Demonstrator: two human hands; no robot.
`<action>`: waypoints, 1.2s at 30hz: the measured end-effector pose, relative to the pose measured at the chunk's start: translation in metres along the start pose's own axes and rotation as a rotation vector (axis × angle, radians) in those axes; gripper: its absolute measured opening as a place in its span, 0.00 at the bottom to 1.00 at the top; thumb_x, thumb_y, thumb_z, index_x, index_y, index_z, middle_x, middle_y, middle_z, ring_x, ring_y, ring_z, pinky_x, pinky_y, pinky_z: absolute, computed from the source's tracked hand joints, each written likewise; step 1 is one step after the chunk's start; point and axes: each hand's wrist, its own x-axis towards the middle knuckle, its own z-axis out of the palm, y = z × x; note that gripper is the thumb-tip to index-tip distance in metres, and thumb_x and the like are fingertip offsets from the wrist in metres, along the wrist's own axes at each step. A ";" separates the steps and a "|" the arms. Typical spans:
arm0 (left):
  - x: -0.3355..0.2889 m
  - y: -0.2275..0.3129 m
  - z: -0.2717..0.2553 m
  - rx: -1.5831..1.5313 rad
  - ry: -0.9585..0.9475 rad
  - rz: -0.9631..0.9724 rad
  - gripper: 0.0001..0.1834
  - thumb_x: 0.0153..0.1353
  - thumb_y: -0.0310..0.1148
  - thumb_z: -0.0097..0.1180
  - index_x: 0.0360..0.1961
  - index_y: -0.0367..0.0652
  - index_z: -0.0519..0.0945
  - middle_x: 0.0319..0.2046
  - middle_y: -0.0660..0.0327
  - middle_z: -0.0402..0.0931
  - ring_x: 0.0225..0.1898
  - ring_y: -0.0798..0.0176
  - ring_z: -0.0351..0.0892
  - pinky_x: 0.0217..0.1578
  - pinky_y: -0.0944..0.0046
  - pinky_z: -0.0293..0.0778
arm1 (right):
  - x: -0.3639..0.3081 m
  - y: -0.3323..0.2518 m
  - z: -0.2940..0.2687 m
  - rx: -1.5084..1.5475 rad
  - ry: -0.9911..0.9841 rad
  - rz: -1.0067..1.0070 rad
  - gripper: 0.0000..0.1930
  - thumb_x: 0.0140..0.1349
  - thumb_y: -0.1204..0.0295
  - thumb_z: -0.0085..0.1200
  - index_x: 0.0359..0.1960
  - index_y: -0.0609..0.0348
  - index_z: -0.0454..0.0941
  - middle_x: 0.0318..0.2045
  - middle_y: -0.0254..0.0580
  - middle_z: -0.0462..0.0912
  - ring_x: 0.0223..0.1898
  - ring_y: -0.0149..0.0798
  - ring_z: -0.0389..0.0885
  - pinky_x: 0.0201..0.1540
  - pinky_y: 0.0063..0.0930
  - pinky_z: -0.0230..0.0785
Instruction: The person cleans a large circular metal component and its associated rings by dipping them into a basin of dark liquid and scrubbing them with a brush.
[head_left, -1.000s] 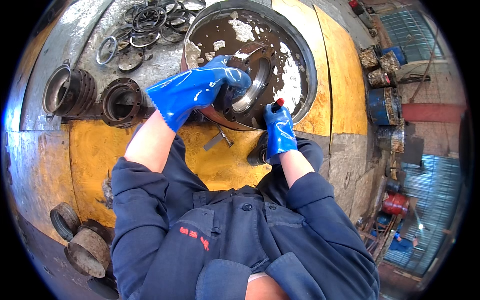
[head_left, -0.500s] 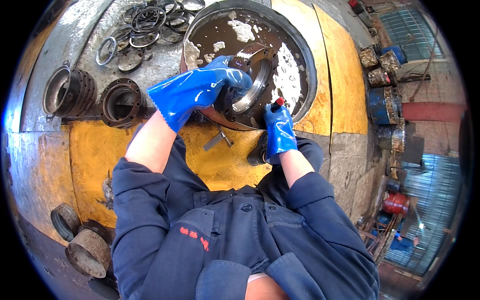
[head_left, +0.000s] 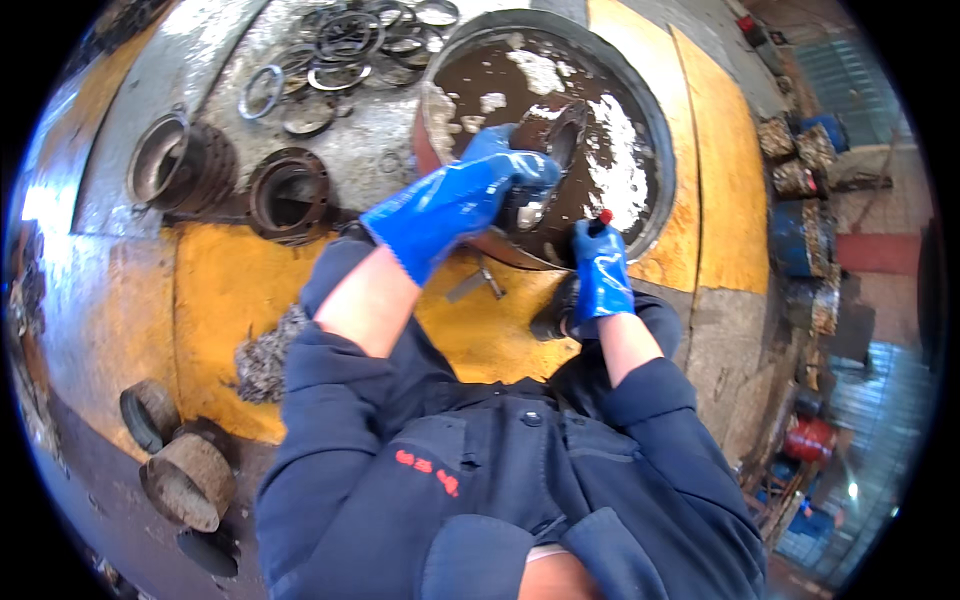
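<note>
My left hand (head_left: 470,195), in a long blue rubber glove, is closed on a thick flanged metal ring (head_left: 568,138). The ring is held tilted, almost edge-on, inside a round metal tub (head_left: 664,165) of dark brown liquid with pale foam. My right hand (head_left: 603,270), gloved in the same blue, is at the tub's near right edge. Its fingers are wrapped round a dark handle with a red end (head_left: 603,217); the rest of that tool is hidden. Part of the ring's near side is covered by my left glove.
Thin metal rings (head_left: 345,45) lie piled left of the tub. Flanged cylinders (head_left: 180,165) and a flanged ring (head_left: 288,195) stand farther left. A grey rag bundle (head_left: 268,362) and metal sleeves (head_left: 188,480) lie lower left. Dirty drums (head_left: 800,240) line the right.
The whole view has shifted, so things appear farther right. In my left hand the flanged ring has turned, and its opening shows less. My right hand keeps its grip near the tub's edge.
</note>
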 end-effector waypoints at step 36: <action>-0.089 -0.028 -0.401 -0.315 0.848 0.472 0.07 0.63 0.35 0.65 0.35 0.45 0.80 0.32 0.57 0.79 0.35 0.54 0.79 0.45 0.48 0.80 | -0.010 0.019 0.001 0.127 -0.117 0.019 0.17 0.71 0.55 0.61 0.40 0.57 0.87 0.32 0.48 0.90 0.35 0.48 0.90 0.41 0.40 0.76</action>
